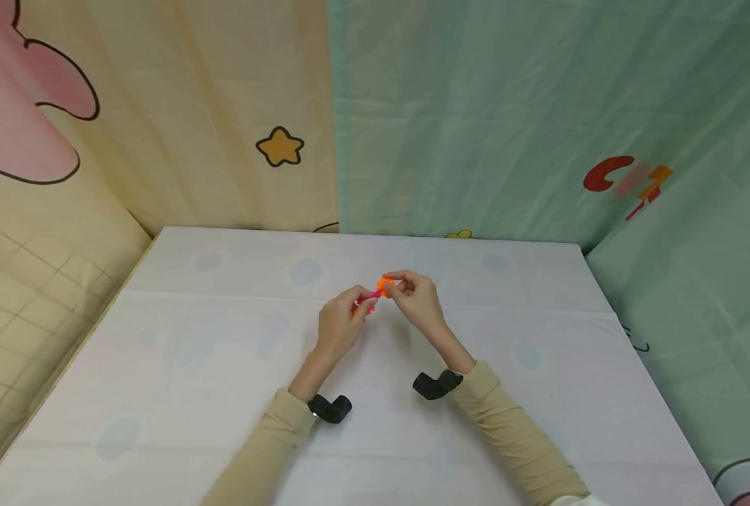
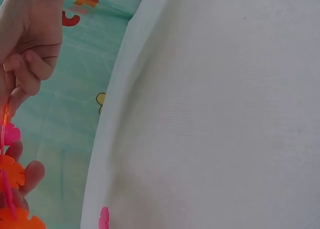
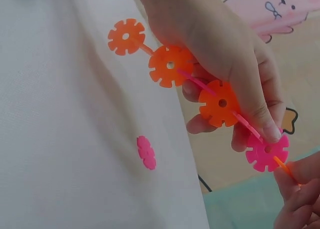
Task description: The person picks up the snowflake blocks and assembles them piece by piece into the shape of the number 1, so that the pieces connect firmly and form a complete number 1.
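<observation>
A linked chain of notched plastic flower discs runs between the two hands. In the right wrist view, the left hand [image 3: 225, 64] pinches a pink disc [image 3: 260, 156] with thumb and fingers. Orange discs [image 3: 217, 109] and pink ones trail from there along that hand. Opposite it, the right hand [image 3: 302, 194] pinches an orange disc [image 3: 283, 166], seen edge-on, that meets the pink disc. The head view has the left hand [image 1: 339, 323] and right hand [image 1: 417, 302] close together over the table, with the orange disc [image 1: 385, 286] at the right fingertips.
A separate pink disc [image 3: 146, 153] shows against the white tabletop [image 1: 223, 393]; whether it touches the cloth is hard to tell. Printed curtains [image 1: 463, 126] hang behind and beside the table. Each wrist carries a black mount [image 1: 438, 385].
</observation>
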### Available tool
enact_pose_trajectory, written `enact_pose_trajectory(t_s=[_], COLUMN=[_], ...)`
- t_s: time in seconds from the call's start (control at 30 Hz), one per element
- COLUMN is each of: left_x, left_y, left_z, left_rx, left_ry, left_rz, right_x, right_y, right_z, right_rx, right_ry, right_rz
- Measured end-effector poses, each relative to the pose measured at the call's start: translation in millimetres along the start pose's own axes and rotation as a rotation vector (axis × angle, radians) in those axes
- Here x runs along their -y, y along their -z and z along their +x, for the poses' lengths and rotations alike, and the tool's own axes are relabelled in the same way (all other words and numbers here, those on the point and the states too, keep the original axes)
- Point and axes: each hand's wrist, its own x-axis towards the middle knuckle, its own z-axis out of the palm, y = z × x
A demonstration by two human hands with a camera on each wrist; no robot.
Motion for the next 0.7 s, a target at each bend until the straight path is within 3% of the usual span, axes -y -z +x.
enact_pose_trajectory(t_s=[0.37,0.7], left_x=[3.0,3.4], left_y=[1.2,4.7], left_z=[-0.5,1.3], left_rx=[0.021,0.014], left_ry=[0.038,0.02], left_rz=[-0.016,0.064], right_x=[-4.3,-4.1], right_y=[7.5,10.6], right_z=[2.8,4.9], right_rx=[0.139,0.201], right_ry=[-0.074,-0.088], right_rz=[0.009,0.031])
